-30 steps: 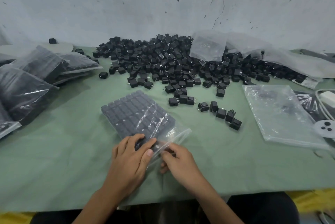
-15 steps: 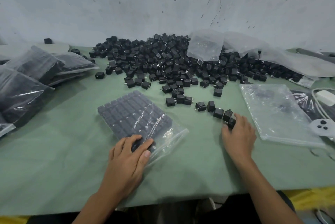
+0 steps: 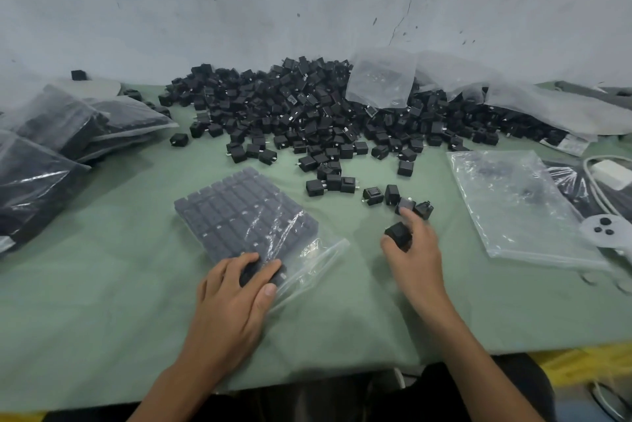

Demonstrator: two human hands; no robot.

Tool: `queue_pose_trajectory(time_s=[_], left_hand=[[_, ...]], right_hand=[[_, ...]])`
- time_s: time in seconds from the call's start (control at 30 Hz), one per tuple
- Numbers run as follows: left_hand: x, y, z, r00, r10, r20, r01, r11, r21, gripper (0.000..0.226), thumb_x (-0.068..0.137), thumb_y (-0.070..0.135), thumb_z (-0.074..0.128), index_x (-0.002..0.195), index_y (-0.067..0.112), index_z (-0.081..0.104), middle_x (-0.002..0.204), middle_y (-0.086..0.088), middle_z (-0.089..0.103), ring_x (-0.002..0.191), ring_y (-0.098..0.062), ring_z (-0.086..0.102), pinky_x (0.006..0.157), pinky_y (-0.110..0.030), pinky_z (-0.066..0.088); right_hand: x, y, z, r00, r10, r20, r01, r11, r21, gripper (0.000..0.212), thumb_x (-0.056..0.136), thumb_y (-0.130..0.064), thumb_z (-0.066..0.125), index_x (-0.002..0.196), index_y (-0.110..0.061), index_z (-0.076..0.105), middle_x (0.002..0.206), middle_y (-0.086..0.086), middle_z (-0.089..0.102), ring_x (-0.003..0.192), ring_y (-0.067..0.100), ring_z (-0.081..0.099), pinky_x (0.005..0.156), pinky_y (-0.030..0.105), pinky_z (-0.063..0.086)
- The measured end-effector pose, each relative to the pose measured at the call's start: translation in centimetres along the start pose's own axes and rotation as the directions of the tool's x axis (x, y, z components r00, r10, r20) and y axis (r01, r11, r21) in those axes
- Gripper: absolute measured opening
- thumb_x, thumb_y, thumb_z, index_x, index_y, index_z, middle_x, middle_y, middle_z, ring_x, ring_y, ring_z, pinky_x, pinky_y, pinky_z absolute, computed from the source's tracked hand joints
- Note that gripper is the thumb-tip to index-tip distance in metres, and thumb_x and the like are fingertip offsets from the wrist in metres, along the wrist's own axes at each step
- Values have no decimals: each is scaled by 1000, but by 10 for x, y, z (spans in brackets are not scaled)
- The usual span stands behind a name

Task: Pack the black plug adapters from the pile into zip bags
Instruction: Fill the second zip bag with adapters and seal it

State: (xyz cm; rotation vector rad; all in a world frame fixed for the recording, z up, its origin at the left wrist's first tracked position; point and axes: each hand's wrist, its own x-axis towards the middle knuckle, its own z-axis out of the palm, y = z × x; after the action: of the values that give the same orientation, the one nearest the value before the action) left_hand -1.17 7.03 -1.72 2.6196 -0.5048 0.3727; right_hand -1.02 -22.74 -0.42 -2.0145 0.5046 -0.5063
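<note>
At the front edge of the bench (image 3: 102,319) the left hand (image 3: 236,291) presses flat on the bag (image 3: 239,213) while the right hand (image 3: 415,254) pinches an adapter (image 3: 396,233), likely to slot inside next.

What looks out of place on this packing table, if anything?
One black adapter sits alone far back left, apart from the pile. A clear bag lies slumped on the pile's right side.
</note>
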Motion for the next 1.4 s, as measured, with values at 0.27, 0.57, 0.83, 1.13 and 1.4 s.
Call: queue_pose_trajectory(time_s=[0.27,0.57,0.83,1.13,1.4], left_hand=[[-1,-4,2,999,16,31,-17,999,30,57,103,59,19,134,38,61,135,6,51,125,-25,46,106,-39,30],[-2,-7,5,999,43,7,-43,999,34,52,103,57,23,135,36,60,136,5,50,124,-25,46,105,-39,31],[-1,-4,2,999,43,29,-45,997,59,53,101,59,25,136,37,59,137,5,49,125,-26,46,104,-42,33],[-2,-7,8,997,70,38,-74,988,139,59,87,70,49,138,39,53,140,4,45,128,-26,43,105,-39,32],[0,3,10,999,-8,-37,13,991,133,43,94,56,43,130,40,59,132,8,51,121,-22,47,101,-40,36]], right_hand=[[-51,-42,41,965,90,246,-224,773,594,26,81,-46,73,100,-29,69,92,-2,73,56,11,53,48,21,42],[-62,-35,45,977,111,183,-193,831,521,24,101,-35,53,84,-24,67,65,-11,55,58,6,49,46,22,40],[-65,-33,45,970,-14,241,-130,812,569,12,90,-30,64,86,-19,67,75,-1,60,62,11,55,52,27,49],[-69,-31,50,956,-77,283,-83,855,512,10,88,-18,68,95,-24,72,78,-4,68,69,14,65,66,32,56],[-72,-29,54,956,-135,259,38,937,348,16,81,-36,74,82,-24,64,74,-8,67,56,9,56,57,22,46]])
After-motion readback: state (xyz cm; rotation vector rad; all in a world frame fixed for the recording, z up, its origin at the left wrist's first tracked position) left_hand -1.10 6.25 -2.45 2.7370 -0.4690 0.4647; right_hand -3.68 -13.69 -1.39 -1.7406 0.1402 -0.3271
